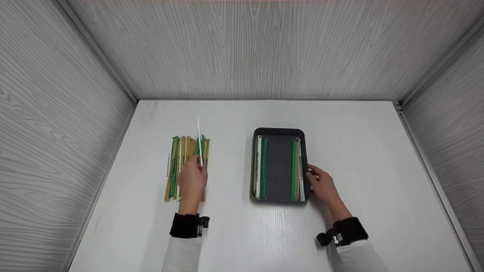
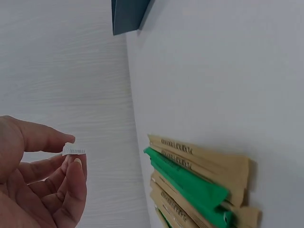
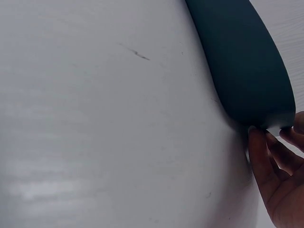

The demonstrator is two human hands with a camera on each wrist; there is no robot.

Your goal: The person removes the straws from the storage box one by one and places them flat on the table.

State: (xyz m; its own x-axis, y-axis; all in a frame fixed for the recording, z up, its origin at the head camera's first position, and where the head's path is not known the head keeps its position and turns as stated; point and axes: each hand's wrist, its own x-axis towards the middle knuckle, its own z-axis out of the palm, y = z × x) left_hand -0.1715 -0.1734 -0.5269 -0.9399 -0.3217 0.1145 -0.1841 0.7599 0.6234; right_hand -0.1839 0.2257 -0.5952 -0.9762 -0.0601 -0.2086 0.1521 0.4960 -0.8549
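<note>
My left hand (image 1: 193,177) pinches a slim white wrapped stick (image 1: 199,141), held upright-ish above a row of similar sticks. In the left wrist view its crimped end (image 2: 74,150) shows between thumb and fingers. Below lies the row of brown, green and white wrapped sticks (image 1: 174,166), side by side on the table. My right hand (image 1: 321,185) grips the right side of a dark tray (image 1: 280,132), thumb and fingers at its edge. Inside the tray, white and green sticks (image 1: 263,166) line the left wall. Green, brown and white ones (image 1: 297,166) line the right wall.
The white table (image 1: 234,234) is enclosed by grey wood-grain panels (image 1: 242,49) at the back and both sides. The tray stands right of the row of sticks, with a gap of tabletop between them.
</note>
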